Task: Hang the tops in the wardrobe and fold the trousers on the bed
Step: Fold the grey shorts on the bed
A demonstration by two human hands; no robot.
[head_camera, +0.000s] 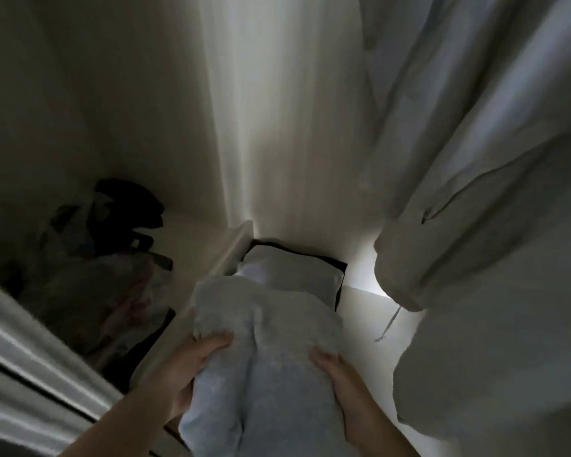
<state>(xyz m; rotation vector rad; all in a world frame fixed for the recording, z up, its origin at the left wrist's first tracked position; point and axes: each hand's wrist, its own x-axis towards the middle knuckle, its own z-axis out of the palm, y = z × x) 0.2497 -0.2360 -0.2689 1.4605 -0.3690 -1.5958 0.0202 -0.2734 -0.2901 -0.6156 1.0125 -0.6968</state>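
I look down into a dim white wardrobe (277,127). Folded grey trousers (264,357) are held between both hands, over a drawer-like compartment (241,239). My left hand (195,367) grips the bundle's left side, thumb on top and fingers underneath. Along the right side lies my right hand (340,384), its fingers wrapping the edge. Under the far end of the bundle, a folded grey garment (297,268) lies on something dark in the compartment. A pale grey top (475,192) hangs at the right, a drawstring (389,324) dangling from it.
In the left compartment sits a heap of dark and plastic-wrapped items (106,258). A white door frame edge (30,351) crosses the lower left. The hanging top crowds the right side. A white shelf surface (366,311) shows beside the drawer.
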